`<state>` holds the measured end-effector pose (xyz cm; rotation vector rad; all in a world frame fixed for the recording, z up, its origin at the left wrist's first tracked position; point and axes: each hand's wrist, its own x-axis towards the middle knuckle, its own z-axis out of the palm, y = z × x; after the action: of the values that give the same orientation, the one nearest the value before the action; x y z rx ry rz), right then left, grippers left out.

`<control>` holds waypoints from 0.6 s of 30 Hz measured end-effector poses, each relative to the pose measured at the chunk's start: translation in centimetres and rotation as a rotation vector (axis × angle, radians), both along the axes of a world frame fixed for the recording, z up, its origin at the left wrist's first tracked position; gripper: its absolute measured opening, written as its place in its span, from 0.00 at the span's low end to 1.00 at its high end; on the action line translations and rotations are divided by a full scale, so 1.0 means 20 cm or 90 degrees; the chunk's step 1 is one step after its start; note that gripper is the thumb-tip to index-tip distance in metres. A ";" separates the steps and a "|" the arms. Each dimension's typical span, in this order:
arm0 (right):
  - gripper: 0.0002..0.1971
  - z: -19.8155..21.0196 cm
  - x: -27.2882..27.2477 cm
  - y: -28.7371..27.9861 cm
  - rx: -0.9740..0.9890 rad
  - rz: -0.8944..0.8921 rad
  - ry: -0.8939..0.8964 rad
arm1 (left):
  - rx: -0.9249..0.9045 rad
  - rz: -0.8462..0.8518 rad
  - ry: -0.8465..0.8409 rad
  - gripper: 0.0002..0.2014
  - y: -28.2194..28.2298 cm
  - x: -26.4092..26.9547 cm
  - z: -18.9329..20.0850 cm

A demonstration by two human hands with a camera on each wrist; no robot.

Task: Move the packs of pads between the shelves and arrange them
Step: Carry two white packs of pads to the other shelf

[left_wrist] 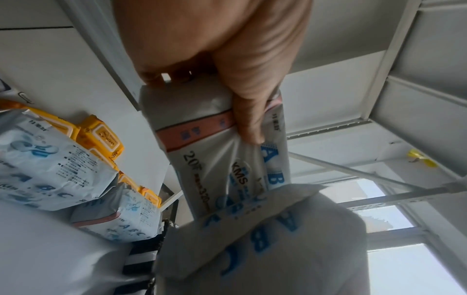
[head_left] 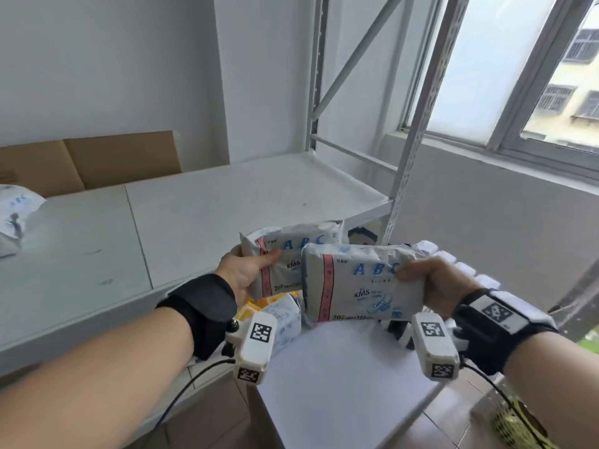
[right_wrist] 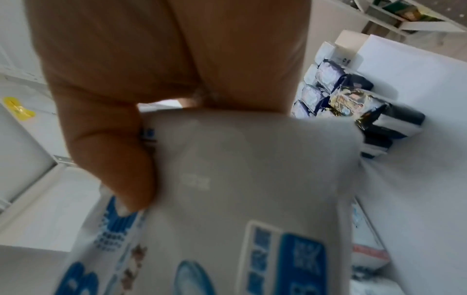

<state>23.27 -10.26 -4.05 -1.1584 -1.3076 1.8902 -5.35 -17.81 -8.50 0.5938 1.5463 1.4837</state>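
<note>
I hold two white ABC pad packs in the air in front of the white shelf. My left hand grips the farther pack at its left end, thumb on the front; the left wrist view shows this pack with the thumb pressed into it. My right hand grips the nearer pack at its right end, and that pack overlaps the first one. The right wrist view shows the nearer pack blurred, under my thumb.
More ABC packs and yellow wipes packs lie on a lower surface by a white box. Dark packs lie at the right. A cardboard box and another pad pack sit on the shelf's left. A shelf upright stands ahead.
</note>
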 end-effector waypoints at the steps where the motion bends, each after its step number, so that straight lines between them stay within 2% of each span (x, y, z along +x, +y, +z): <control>1: 0.22 -0.02 0.00 0.04 0.005 -0.005 -0.023 | -0.011 0.000 0.014 0.23 0.04 0.00 -0.03; 6: 0.27 -0.10 0.03 0.26 0.005 -0.019 -0.118 | -0.061 0.010 0.045 0.22 0.26 -0.02 -0.18; 9: 0.22 -0.14 0.06 0.39 0.007 -0.030 -0.154 | -0.117 0.014 0.043 0.27 0.33 -0.01 -0.24; 13: 0.22 -0.21 0.09 0.55 0.004 -0.015 -0.191 | -0.166 0.046 0.023 0.34 0.37 0.03 -0.32; 18: 0.25 -0.32 0.08 0.79 0.040 0.029 -0.255 | -0.232 0.139 0.059 0.32 0.28 0.11 -0.41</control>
<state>24.94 5.52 -10.40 -1.5405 -1.6010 1.6882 -3.16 -12.15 -16.65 0.2910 1.9463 1.2968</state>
